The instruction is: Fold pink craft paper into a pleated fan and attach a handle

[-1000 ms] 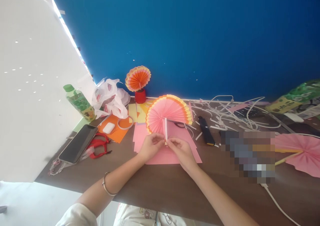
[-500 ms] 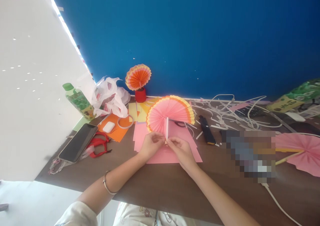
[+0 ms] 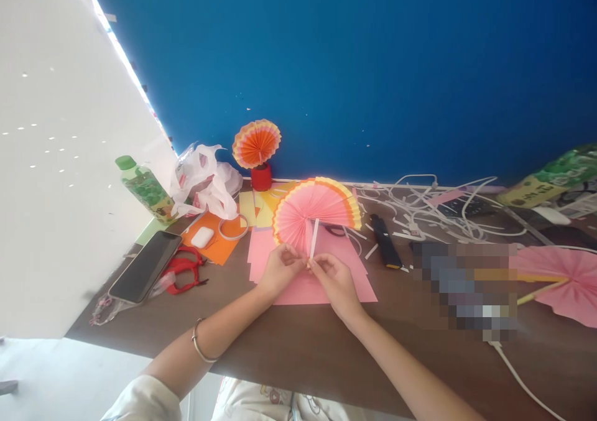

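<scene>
A pleated paper fan [image 3: 310,203], pink with orange and yellow bands along its rim, is spread most of the way round above a stack of pink paper sheets [image 3: 347,284]. My left hand [image 3: 283,268] is closed in a pinch at the fan's lower end. Beside it, the fingertips of my right hand [image 3: 332,277] are pinched at the bottom of a narrow white strip [image 3: 315,237] that stands along the fan's open side, leaning right at its top. Both sets of fingertips nearly touch, and they hide the exact grip.
Behind stands a finished orange paper fan [image 3: 258,144] in a red holder [image 3: 261,177]. Left are a phone [image 3: 145,267], red-handled scissors [image 3: 184,278], an earbud case [image 3: 202,237] and a plastic bag [image 3: 217,188]. Right lie a black utility knife [image 3: 386,242], white cables [image 3: 420,200] and another pink fan [image 3: 566,278].
The white strip's upper end has swung slightly right, away from the fan's pleats. Both hands stay in nearly the same place.
</scene>
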Demonstrator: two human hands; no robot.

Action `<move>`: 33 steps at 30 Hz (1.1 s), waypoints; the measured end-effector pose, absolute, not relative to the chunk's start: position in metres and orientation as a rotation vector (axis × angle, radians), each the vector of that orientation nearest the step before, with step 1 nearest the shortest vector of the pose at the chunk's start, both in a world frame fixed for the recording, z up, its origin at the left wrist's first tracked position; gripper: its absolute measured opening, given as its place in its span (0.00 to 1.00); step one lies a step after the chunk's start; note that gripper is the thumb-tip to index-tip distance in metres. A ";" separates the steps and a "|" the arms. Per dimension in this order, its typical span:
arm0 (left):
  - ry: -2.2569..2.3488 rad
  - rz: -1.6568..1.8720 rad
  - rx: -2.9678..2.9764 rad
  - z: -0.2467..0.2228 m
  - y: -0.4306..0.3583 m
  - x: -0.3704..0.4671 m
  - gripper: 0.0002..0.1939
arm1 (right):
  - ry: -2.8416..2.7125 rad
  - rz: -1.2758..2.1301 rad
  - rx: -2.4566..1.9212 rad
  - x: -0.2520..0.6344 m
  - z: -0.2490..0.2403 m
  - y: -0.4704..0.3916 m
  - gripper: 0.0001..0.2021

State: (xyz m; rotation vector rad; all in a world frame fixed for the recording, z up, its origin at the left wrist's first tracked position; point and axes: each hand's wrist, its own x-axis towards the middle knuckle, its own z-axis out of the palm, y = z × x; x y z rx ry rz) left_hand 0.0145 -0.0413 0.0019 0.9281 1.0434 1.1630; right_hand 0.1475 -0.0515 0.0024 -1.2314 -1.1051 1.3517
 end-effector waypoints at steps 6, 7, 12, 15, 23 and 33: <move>0.997 1.152 0.942 0.004 -0.042 0.014 0.17 | -1.084 1.307 -1.171 0.149 0.004 -0.050 0.21; 0.990 1.148 0.943 0.004 -0.042 0.014 0.17 | -1.098 1.305 -1.172 0.149 0.004 -0.050 0.20; 0.960 1.126 0.953 0.010 -0.044 0.013 0.17 | -1.139 1.263 -1.202 0.153 0.006 -0.047 0.18; 0.959 1.091 0.960 0.014 -0.046 0.013 0.17 | -1.129 1.201 -1.219 0.159 0.006 -0.042 0.18; 0.936 1.030 0.987 0.016 -0.047 0.016 0.17 | -1.184 1.142 -1.290 0.173 0.005 -0.033 0.16; 0.918 1.034 1.050 0.013 -0.048 0.015 0.15 | -1.216 1.095 -1.303 0.169 0.007 -0.034 0.13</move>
